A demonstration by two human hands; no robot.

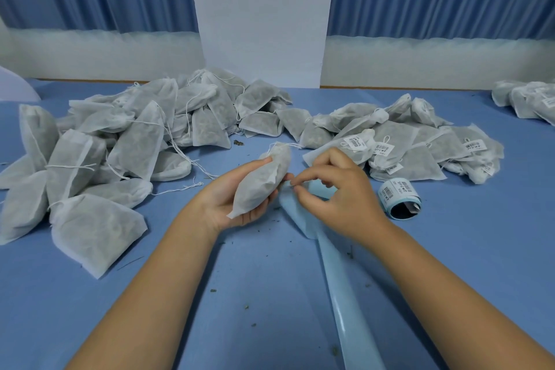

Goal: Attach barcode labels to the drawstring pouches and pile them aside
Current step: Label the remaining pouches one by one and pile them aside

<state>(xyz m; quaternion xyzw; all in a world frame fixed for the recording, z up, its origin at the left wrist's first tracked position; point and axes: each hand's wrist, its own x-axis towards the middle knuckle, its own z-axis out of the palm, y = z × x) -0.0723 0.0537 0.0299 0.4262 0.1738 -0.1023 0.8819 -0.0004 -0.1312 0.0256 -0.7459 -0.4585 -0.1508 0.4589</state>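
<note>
Now left hand (223,200) fingers curl round a pouch (263,180), right hand (336,192) fingers pinching the label strip (339,279).

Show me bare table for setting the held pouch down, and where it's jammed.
Free: table right of the backing strip, this side of the label roll; also the near-left corner, this side of the unlabelled pile. Crowded: the far side, that pile left, labelled pile right, strings trailing between.

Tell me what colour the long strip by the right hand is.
Pale blue and glossy; the strip shows best in the head view.
</note>
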